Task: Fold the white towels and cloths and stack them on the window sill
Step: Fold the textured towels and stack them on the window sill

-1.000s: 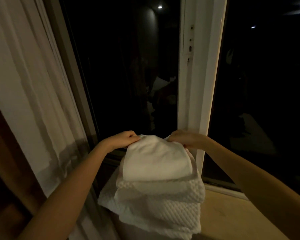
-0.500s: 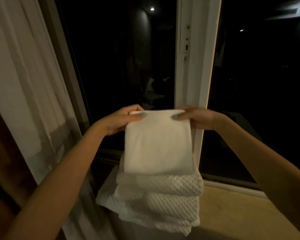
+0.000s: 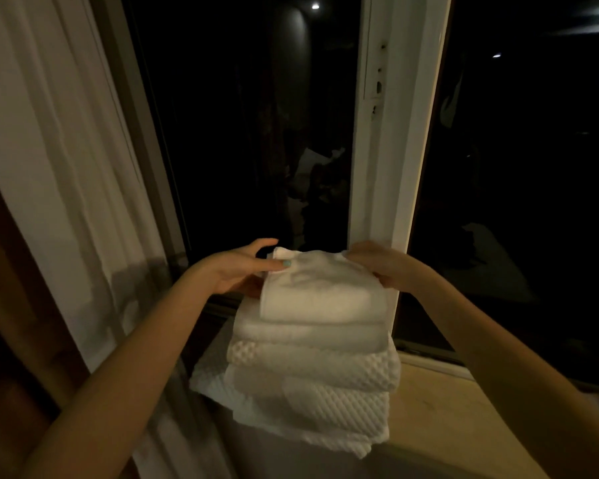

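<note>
Nearest, on the beige window sill (image 3: pixel 446 409), sits a stack of white waffle-weave towels (image 3: pixel 312 385). A smooth white folded cloth (image 3: pixel 322 295) lies on top, its long axis running left to right. Its far edge is at the fingers and its body lies on the near side of them. The left hand (image 3: pixel 232 274) pinches the far-left corner, thumb on top. The right hand (image 3: pixel 377 266) curls over the far-right corner, and both hands are equally close. Beyond stand a white window post (image 3: pixel 391 133) and dark glass (image 3: pixel 242 133).

Dim warm light, black window panes (image 3: pixel 249 133), soft grain, bowed wide-angle edges.
</note>
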Available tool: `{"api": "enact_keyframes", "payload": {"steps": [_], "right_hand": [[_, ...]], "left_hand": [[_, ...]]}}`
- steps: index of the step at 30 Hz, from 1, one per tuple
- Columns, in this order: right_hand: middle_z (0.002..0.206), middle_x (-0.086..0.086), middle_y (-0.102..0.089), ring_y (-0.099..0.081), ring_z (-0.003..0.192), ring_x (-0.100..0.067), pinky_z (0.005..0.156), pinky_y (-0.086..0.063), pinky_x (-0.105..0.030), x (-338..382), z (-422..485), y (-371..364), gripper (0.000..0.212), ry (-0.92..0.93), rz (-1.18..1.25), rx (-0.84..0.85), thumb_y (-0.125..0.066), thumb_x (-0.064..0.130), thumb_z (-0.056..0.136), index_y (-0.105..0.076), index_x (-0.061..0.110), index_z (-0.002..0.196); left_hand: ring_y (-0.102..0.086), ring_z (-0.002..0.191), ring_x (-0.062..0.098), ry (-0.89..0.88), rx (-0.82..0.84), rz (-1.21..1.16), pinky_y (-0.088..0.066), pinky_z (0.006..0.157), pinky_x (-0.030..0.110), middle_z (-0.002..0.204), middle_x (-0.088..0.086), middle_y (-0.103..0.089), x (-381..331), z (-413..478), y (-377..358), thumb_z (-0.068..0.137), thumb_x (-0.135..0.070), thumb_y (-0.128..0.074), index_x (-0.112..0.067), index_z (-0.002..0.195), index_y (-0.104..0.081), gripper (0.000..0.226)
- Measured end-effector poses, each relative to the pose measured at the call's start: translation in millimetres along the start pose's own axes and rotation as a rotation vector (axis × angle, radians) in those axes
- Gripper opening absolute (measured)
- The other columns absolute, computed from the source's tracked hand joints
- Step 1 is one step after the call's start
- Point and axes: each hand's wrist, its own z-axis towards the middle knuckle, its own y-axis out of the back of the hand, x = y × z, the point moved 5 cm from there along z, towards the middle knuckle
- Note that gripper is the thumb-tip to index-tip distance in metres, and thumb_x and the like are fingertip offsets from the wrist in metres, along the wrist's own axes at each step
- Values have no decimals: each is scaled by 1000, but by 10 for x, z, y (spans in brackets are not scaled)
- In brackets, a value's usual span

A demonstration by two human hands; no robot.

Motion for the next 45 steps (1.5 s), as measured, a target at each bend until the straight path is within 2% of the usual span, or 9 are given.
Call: {"api": "enact_keyframes", "payload": {"steps": [4,8,11,16,21,24,29,34,45], "right_hand": [[128,-17,-52,-53,101,-20,86,-48,-34,104,-147,-76,50,71,-201,-64,-63,31,91,-47,9,134],[120,-1,-50,-49,114,-18,87,-44,-16,34,-192,-204,40,108,-245,-150,-58,32,94,-52,12,128],[120,-2,-52,-52,113,-22,98,-45,-34,-117,-227,-196,42,116,-146,-295,-61,45,90,-57,19,122],[120,-3,-51,-52,96,-14,64,-43,-23,-371,-561,-195,50,151,156,-405,-56,53,89,-50,20,127],[127,4,-49,-53,116,-16,93,-50,-33,-689,-859,-472,65,226,222,-347,-50,67,81,-41,27,131],[123,15,-46,-53,109,-4,81,-51,-18,-845,-1032,-596,70,311,177,-364,-63,46,84,-30,26,143],[148,6,-29,-35,134,-16,104,-43,-39,-1423,-1203,-880,97,279,88,-460,-76,38,75,-14,27,149],[148,14,-22,-26,133,1,96,-33,-5,-1614,-1289,-1085,114,377,69,-491,-85,23,68,-5,30,147],[142,-2,-43,-44,128,-22,98,-46,-36,-1616,-1359,-1085,78,334,0,-660,-71,18,85,-23,24,147]], "left_hand": [[-52,91,5,-106,-113,108,-48,68,21,126,-4,-42,-112,-29,-76,83,-12,-73,-29,137,-48,61],[-61,99,23,-147,-294,114,-54,78,36,118,6,-57,23,-50,-79,83,-21,-74,-27,125,-57,45],[-59,103,24,-169,-376,26,-52,86,40,119,6,-58,207,-85,-64,88,-33,-68,-22,125,-57,40],[-60,108,25,-192,-414,-276,-48,97,46,120,9,-63,628,-280,-24,93,-52,-53,-21,114,-62,38],[-65,104,19,-142,-313,-538,-51,91,40,114,3,-69,1178,-494,-366,94,-59,-42,-29,112,-65,41],[-62,109,18,-187,-407,-482,-50,96,41,119,-1,-66,1339,-647,-444,90,-67,-38,-33,120,-62,52],[-56,100,12,-349,-604,-233,-44,91,32,108,-4,-59,1527,-869,-728,89,-51,-59,-29,110,-54,31],[-53,112,14,-373,-655,-215,-44,92,28,126,1,-55,1690,-906,-887,86,-20,-71,-14,129,-46,50],[-58,93,20,-342,-714,-123,-51,86,44,100,2,-60,1485,-811,-599,95,-41,-55,-15,110,-52,31]]}}
